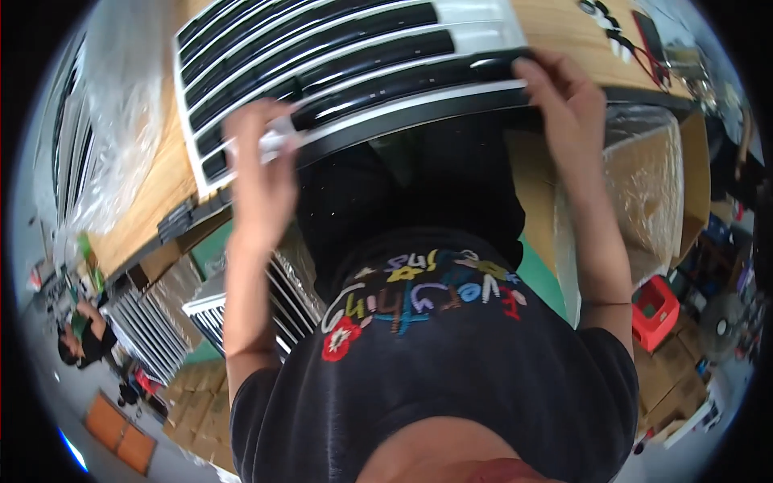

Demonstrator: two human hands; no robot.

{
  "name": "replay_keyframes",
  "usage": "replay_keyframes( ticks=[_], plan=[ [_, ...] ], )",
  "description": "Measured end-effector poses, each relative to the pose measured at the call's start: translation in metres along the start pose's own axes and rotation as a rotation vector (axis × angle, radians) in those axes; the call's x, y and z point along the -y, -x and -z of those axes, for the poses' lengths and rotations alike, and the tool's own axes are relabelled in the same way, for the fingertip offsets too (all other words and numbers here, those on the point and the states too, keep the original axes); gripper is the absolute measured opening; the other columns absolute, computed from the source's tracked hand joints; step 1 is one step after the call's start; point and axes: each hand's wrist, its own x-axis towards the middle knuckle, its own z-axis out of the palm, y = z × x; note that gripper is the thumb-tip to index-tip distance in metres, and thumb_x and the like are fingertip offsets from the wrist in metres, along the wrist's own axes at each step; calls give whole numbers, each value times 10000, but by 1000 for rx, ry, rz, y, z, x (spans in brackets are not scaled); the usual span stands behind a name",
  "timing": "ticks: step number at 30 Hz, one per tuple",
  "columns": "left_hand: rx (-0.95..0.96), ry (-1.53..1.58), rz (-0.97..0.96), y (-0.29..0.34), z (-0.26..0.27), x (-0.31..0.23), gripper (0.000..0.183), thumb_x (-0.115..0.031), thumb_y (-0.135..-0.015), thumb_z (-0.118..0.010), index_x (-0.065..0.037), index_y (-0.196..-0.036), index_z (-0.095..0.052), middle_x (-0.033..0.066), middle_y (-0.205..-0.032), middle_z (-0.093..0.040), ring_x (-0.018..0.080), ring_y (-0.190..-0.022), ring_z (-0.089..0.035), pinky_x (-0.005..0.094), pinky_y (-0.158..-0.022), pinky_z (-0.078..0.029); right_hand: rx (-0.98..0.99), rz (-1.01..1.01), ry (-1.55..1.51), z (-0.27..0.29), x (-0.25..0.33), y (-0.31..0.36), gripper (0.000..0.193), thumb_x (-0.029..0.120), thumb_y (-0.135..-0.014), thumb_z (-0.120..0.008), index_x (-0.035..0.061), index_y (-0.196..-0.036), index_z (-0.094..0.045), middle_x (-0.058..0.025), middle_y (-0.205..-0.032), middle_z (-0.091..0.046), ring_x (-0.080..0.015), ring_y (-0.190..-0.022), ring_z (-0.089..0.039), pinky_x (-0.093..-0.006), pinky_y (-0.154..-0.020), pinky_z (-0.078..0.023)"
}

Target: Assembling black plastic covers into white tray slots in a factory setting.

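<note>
A white tray on the table holds several long, glossy black strips in parallel rows. The nearest black strip lies along the tray's front edge. At its right end, my right hand pinches the strip between thumb and fingers. My left hand is over the tray's front left part, near the strip's other end, and is smeared by motion. A crumpled white piece, perhaps cloth or tissue, shows between its fingers. Part of the strips' left ends is hidden behind that hand.
Clear plastic wrap hangs over the table's left side. Red-handled pliers and small parts lie at the far right. Below are a plastic-lined carton, a red stool and more strip trays. Another person sits at far left.
</note>
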Motion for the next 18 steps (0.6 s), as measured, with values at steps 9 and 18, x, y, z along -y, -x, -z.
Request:
replay_keyframes(
  ticks=[9, 18],
  plan=[
    [328, -592, 43, 20, 70, 86, 240, 55, -794, -611, -97, -977, -579, 133, -1148, -491, 350, -1067, -481, 446, -927, -404, -123, -107, 297, 47, -47, -40, 321, 228, -896, -720, -18, -1101, -693, -39, -806, -678, -79, -694, -603, -210, -671, -479],
    [-70, 445, 157, 10, 26, 38, 271, -4, -942, -594, -17, -1169, -446, 107, -1108, -553, 183, -971, -600, 310, -867, -485, -103, 147, 563, 18, -41, -35, 285, 281, -846, -754, 0, -859, -707, -90, -757, -640, -188, -682, -610, -319, -618, -458]
  ],
)
